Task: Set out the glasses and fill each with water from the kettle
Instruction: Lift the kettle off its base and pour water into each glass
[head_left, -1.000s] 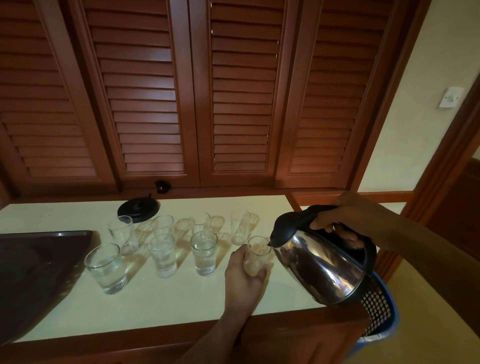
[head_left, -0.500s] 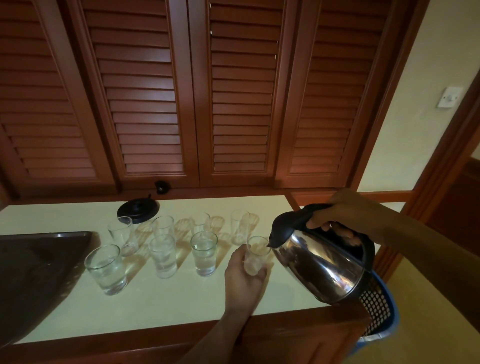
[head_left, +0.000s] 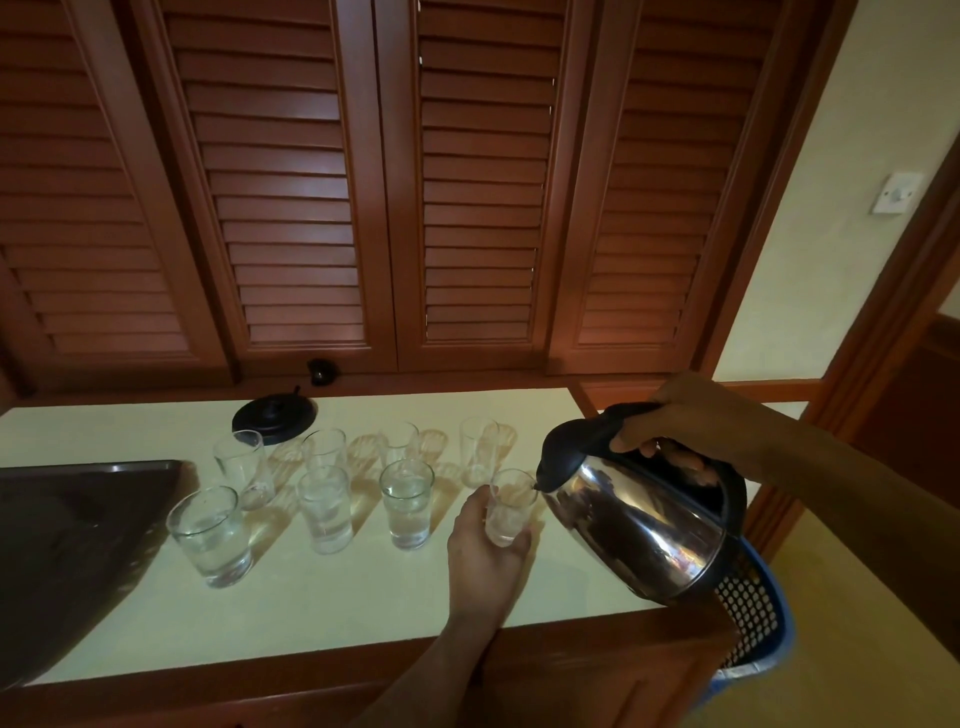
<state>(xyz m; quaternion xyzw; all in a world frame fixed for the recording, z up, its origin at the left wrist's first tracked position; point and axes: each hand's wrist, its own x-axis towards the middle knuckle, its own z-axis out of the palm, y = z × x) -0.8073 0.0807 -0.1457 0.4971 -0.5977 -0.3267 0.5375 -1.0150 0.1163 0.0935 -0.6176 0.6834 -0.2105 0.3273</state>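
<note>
Gripped item: clear colourless glass tumbler (head_left: 511, 506), no print. Just right of the grip: mirror-silver steel kettle (head_left: 639, 525) with black lid, spout and handle; the body reflects brown and orange streaks. Left of the grip: seven more clear glasses (head_left: 406, 501), throwing pale ribbed light patterns on the cream-yellow countertop (head_left: 337, 613). Far left of the grip: dark grey metal tray (head_left: 62, 530). Beyond the grip: black round kettle base (head_left: 274, 415); reddish-brown wooden louvred shutters (head_left: 291, 208), horizontal slat pattern. Below-right of the grip: blue plastic basket (head_left: 753, 613), dark wall dotted with pale holes. Cream wall (head_left: 810, 234); white switch plate (head_left: 897, 193).
</note>
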